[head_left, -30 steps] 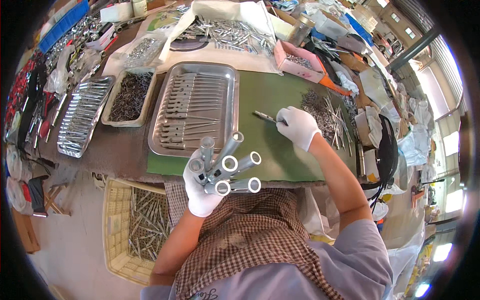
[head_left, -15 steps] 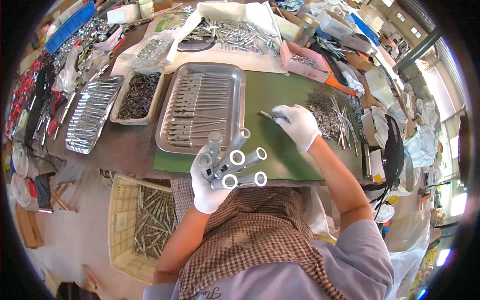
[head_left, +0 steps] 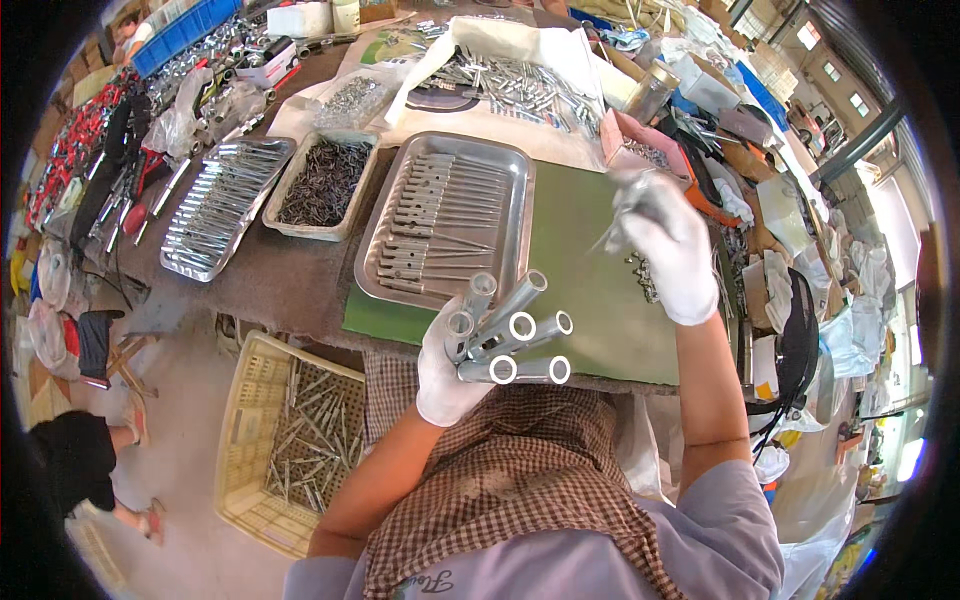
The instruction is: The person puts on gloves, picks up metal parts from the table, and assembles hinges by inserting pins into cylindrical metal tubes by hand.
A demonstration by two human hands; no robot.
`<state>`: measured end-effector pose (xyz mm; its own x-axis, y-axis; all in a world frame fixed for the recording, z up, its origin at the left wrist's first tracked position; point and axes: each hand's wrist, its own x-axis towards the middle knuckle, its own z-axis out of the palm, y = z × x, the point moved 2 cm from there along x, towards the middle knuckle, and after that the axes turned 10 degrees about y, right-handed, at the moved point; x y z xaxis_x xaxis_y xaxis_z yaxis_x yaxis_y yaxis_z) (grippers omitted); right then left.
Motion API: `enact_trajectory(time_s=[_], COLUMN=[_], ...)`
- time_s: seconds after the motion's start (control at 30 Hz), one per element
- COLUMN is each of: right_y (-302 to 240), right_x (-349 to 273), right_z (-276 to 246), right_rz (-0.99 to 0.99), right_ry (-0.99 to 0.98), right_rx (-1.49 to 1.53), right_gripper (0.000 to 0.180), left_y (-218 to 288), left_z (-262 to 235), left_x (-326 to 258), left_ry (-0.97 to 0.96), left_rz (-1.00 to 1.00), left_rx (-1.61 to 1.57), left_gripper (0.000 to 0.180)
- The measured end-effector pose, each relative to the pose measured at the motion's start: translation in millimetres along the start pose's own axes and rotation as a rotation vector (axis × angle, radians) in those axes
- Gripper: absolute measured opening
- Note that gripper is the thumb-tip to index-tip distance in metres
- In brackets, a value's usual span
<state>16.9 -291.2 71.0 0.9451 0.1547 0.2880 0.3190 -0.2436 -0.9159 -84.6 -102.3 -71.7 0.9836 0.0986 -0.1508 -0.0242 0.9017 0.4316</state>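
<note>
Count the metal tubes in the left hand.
7 metal tubes, all bunched in the left hand: two open ends at the top, three across the middle, two at the bottom. Another could be hidden behind them.

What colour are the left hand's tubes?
The tubes are silvery grey; the head view shows them best.

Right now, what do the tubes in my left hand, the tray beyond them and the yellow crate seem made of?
Tubes: probably metal, smooth silvery grey with bright rims; which metal, I can't tell. Tray: likely stainless steel, judging by its shiny, reflective rim. Crate: apparently matte plastic, given its moulded-looking walls.
</note>
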Motion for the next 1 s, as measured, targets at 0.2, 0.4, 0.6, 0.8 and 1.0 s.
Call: enact_trajectory(time_s=[0.2,0.4,0.6,0.8,1.0], right_y=[-47,-26,-29,-35,-33], right_x=[-13,-23,-14,-5,8], right_z=[26,49,42,41,43], right_rz=[-0.057,-0.033,-0.228,-0.199,-0.311], right_ry=[-0.003,-0.219,-0.273,-0.361,-0.557], right_rx=[0.261,0.065,-0.177,-0.199,-0.271], right_gripper=[0.033,0.027,0.026,0.023,0.025], left_y=[-2,-1,7,3,6], left_z=[-16,-9,12,-6,-7], left_x=[9,9,5,9,9], left_ry=[0.046,-0.277,0.017,0.023,-0.157], left_rz=[-0.183,-0.294,-0.023,-0.176,-0.277], left_rx=[-0.092,-0.487,0.112,-0.106,-0.278], left_gripper=[0.057,0.037,0.038,0.038,0.041])
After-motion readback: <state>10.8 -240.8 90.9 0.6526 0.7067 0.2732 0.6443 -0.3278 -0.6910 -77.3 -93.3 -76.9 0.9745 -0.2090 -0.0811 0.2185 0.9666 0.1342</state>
